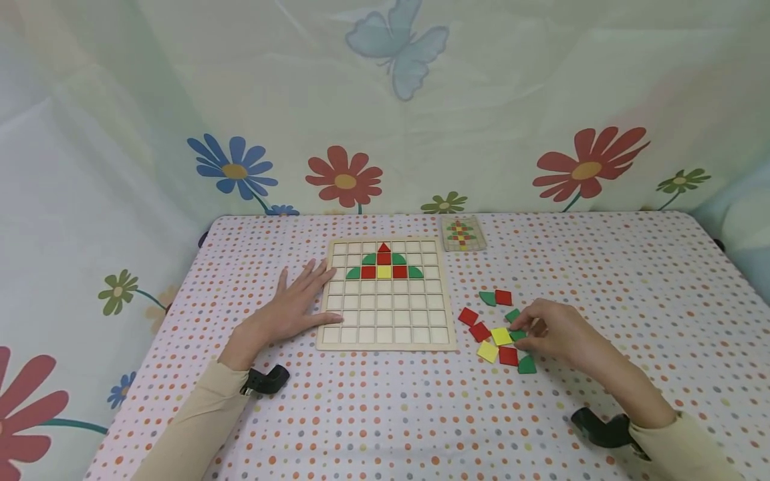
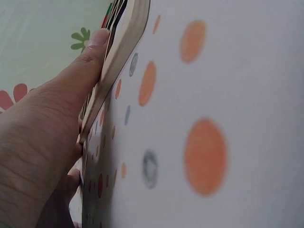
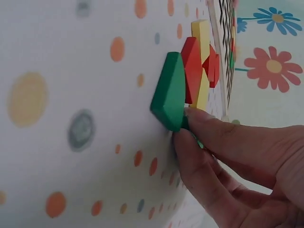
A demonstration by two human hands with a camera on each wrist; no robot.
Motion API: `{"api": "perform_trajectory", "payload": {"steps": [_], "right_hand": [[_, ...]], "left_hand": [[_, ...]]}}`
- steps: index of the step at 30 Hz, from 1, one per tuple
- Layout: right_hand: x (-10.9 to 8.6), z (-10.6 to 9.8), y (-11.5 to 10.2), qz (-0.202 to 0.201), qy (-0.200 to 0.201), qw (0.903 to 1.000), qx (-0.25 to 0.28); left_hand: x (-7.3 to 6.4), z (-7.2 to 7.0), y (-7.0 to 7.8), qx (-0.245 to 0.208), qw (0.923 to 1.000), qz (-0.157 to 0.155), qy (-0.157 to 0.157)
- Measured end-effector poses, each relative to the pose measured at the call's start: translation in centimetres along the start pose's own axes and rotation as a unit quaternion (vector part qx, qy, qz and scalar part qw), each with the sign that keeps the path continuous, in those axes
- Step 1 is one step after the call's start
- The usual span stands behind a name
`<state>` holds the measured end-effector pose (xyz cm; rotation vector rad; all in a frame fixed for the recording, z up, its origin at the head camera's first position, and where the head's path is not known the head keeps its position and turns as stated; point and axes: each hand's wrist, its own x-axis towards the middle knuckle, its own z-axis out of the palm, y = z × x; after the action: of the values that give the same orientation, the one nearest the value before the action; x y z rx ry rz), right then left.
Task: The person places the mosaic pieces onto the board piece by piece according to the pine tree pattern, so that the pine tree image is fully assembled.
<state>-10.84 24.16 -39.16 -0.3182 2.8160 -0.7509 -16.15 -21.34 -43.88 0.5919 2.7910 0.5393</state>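
A small green piece [image 1: 517, 335] is at the fingertips of a person's right hand [image 1: 556, 331], on a dotted desk [image 1: 361, 414]. It looks light, stiff and thin, with a smooth face that may prove slippery; its side edges seem the best place to take hold. Just left of the right hand lie a yellow square [image 1: 500, 336] and a red square [image 1: 508, 356]; just nearer the wearer is a second green piece [image 1: 527, 365].

The right hand is pinching: thumb and forefinger close on opposite sides of the green piece, though whether it is off the desk cannot be told. The left hand [image 1: 295, 304] is spread, fingertips and thumb resting on the left side of a pale gridded board [image 1: 388, 347]. The board, to the right of that hand, appears rigid and might slide if unsteadied. Its far half bears red, green and yellow pieces [image 1: 383, 258]. Beyond the right hand and to its left lies a small patterned card [image 1: 452, 241].
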Motion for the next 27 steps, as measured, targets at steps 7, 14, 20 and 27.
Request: {"api": "perform_trajectory", "payload": {"steps": [7,14,20,27], "right_hand": [[0.3,-0.3,-0.8,0.034,-0.019,0.9991,-0.015],[0.4,-0.4,-0.3,0.021,-0.020,0.9996,-0.003],[-0.1,-0.1,0.7,0.003,-0.003,0.9994,0.035],[-0.3,-0.5,1.2,-0.029,0.006,0.9983,0.051]], "left_hand": [[0.0,0.0,0.2,0.002,1.0000,0.004,0.006],[-0.1,0.0,0.1,0.000,1.0000,0.004,0.006],[0.0,0.0,0.2,-0.004,0.9999,0.008,0.008],[-0.1,-0.1,0.2,-0.007,0.9999,0.008,0.010]]}}
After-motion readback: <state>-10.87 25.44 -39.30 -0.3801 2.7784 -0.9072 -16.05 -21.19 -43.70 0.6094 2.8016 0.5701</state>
